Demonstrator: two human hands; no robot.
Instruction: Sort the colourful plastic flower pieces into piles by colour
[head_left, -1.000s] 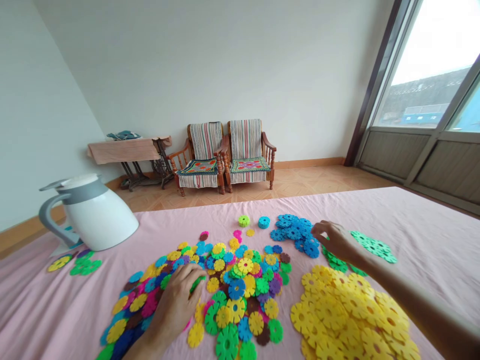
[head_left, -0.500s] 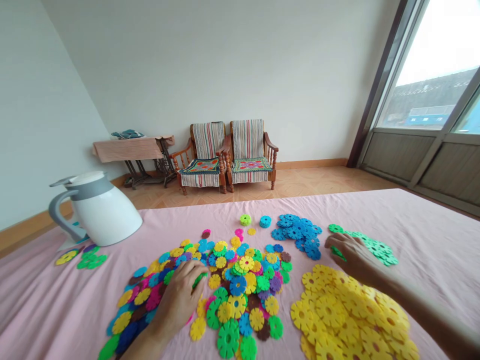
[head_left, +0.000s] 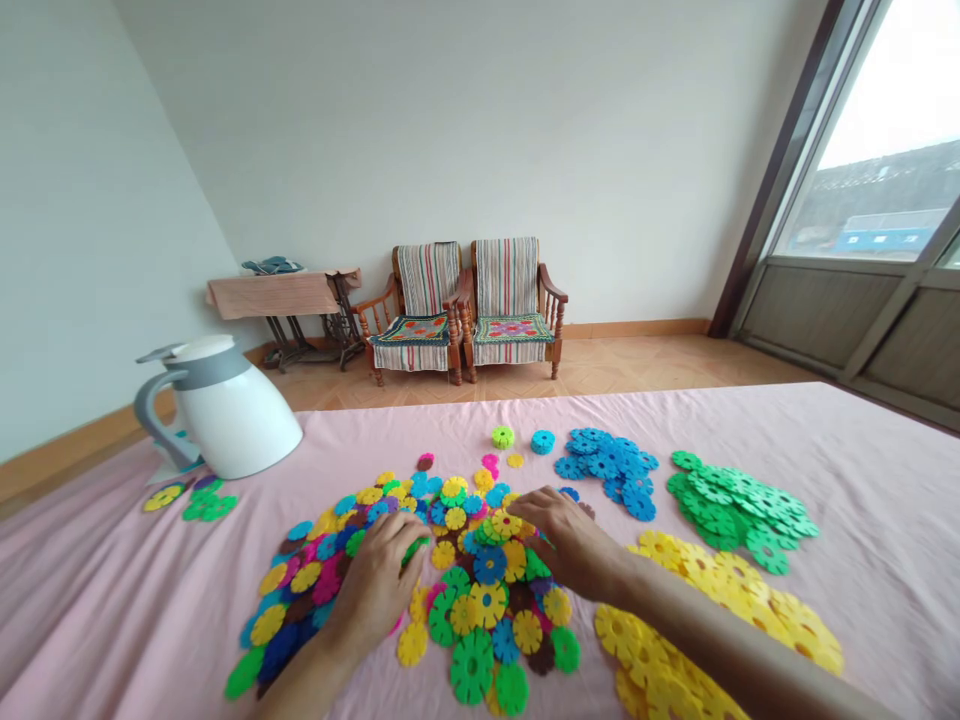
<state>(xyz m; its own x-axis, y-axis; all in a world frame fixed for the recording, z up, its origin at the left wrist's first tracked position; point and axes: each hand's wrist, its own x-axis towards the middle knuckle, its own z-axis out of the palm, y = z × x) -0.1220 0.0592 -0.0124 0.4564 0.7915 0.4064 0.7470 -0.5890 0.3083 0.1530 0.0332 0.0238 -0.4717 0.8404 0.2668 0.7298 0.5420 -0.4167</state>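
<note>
Many mixed-colour snowflake discs (head_left: 489, 566), lower centre of head frame | left hand (head_left: 386, 570): curled, green discs (head_left: 415, 549) between thumb and fingers | right hand (head_left: 574, 540): over mixed discs, cannot tell if gripping | yellow heap (head_left: 645, 665): lower right | green heap (head_left: 739, 505): right

You count two hands, your left hand (head_left: 384, 570) and right hand (head_left: 571, 540). Before you lie one large mixed heap (head_left: 464, 609), its discs (head_left: 411, 643) too overlapped to count, one blue heap (head_left: 606, 464), one green heap (head_left: 735, 500), one yellow heap (head_left: 750, 585), two small stacks (head_left: 543, 442), one jug (head_left: 251, 425) and two armchairs (head_left: 511, 327).
</note>
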